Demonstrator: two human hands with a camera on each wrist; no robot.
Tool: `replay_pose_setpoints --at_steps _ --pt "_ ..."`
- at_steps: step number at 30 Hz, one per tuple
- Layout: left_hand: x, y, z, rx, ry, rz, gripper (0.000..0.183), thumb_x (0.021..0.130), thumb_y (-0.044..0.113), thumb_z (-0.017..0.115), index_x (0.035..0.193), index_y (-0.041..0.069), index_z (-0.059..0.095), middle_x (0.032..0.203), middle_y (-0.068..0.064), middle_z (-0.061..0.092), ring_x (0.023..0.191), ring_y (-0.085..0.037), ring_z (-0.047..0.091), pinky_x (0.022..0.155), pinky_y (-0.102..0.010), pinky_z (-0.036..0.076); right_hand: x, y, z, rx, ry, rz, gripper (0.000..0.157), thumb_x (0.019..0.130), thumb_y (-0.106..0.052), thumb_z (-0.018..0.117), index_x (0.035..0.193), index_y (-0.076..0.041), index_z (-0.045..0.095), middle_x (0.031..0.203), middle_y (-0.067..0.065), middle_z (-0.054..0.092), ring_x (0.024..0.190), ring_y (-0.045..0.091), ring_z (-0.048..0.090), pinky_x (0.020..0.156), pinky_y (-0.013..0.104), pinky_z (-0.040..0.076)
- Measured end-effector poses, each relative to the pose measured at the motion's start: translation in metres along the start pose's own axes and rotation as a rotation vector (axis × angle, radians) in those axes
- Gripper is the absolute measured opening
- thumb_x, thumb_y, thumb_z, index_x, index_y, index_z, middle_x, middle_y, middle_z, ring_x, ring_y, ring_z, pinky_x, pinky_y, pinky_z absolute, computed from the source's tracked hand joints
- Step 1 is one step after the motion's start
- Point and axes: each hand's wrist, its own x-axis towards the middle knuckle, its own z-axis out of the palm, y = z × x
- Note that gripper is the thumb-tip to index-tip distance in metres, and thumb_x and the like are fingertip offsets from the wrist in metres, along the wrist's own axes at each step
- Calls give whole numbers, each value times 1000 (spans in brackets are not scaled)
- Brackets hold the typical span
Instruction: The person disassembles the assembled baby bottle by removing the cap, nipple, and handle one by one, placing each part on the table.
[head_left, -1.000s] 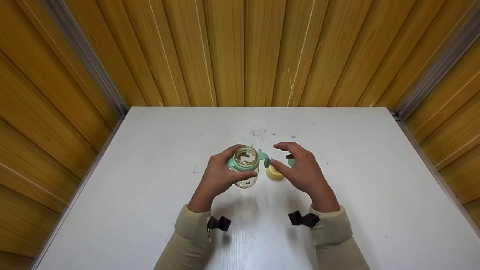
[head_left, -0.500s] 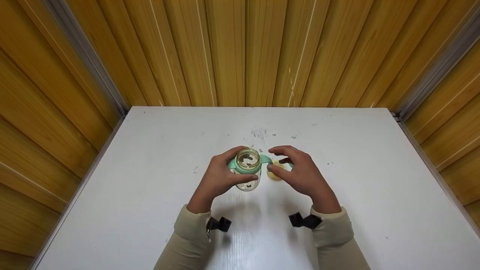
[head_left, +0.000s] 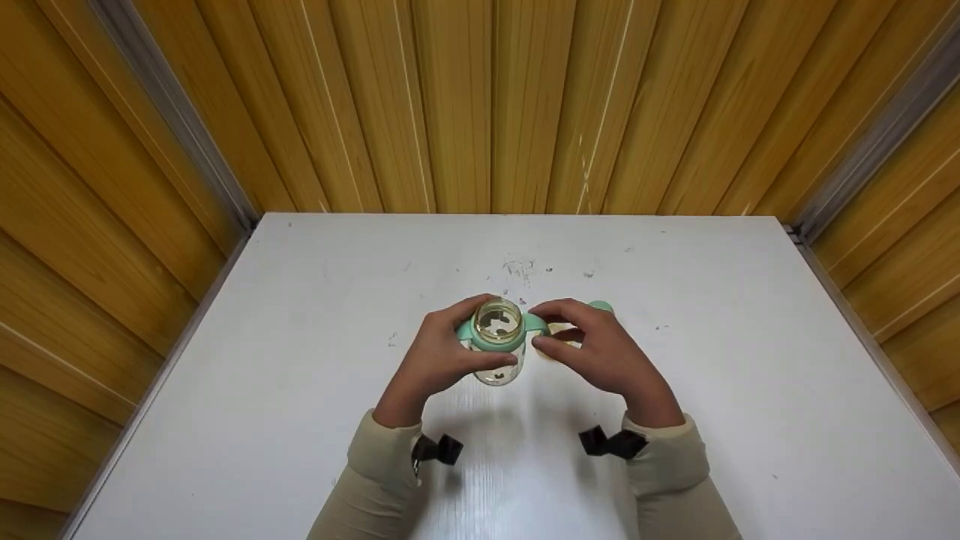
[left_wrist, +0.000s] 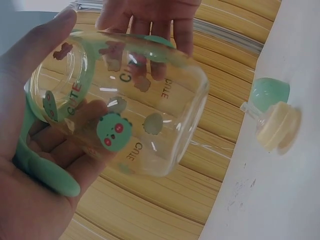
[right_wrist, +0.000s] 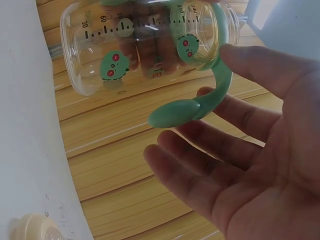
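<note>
My left hand point(head_left: 442, 345) grips a clear baby bottle point(left_wrist: 150, 110) round its neck, thumb in front and fingers behind. The bottle has green cartoon faces, a mint-green collar and two curved handles. Its neck point(head_left: 498, 319) is uncovered. My right hand point(head_left: 592, 345) is at the right handle point(right_wrist: 175, 112); the thumb tip meets the collar and the index fingertip lies behind the handle, with the other fingers loosely spread. Behind the right hand, a cream teat ring point(left_wrist: 277, 127) with a clear tip lies on the table beside a green cap point(left_wrist: 270, 92).
The white table point(head_left: 300, 375) has dark scuff marks point(head_left: 517, 268) beyond the hands. Yellow wood-look panels point(head_left: 450, 105) stand along its back and sides. Dark camera mounts point(head_left: 611, 442) sit at both wrists.
My right hand has moved left to the bottle's handle, its thumb and index finger drawing nearer each other. The bottle has shifted slightly right and toward me in the left hand.
</note>
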Motion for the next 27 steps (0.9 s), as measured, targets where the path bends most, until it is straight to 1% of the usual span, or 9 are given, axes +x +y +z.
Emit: replay_pose_setpoints --at_steps 5,11,19,23,27 --pt "-1 1 0 0 -7 -6 70 63 37 90 126 28 61 115 4 67 101 -22 64 86 -36 53 -1 -1 -1 34 -29 25 32 93 -35 65 122 -23 62 119 -3 64 113 20 61 88 29 55" --pt "-1 1 -1 7 -19 2 72 64 40 90 128 26 60 115 5 67 104 -29 64 87 -36 53 0 -1 -2 31 -46 25 27 95 -34 62 120 -24 63 119 -4 65 113 18 60 86 32 55" --pt "-1 0 0 8 -24 16 72 64 41 89 128 26 60 116 6 67 102 -18 64 86 -34 54 0 -2 -1 88 -62 32 24 95 -30 62 116 -19 64 115 -1 66 107 19 62 82 29 56" --pt "-1 0 0 -1 -19 24 71 63 42 89 126 27 61 114 6 67 100 -17 64 85 -33 54 0 -1 -1 111 -63 23 23 95 -29 62 115 -18 65 113 1 66 106 22 65 81 30 57" --pt "-1 -1 0 -11 -17 25 69 63 43 89 125 28 62 113 6 68 99 -17 64 85 -34 54 0 -1 -1 121 -58 23 22 95 -28 62 114 -18 65 112 2 67 104 20 66 80 30 57"
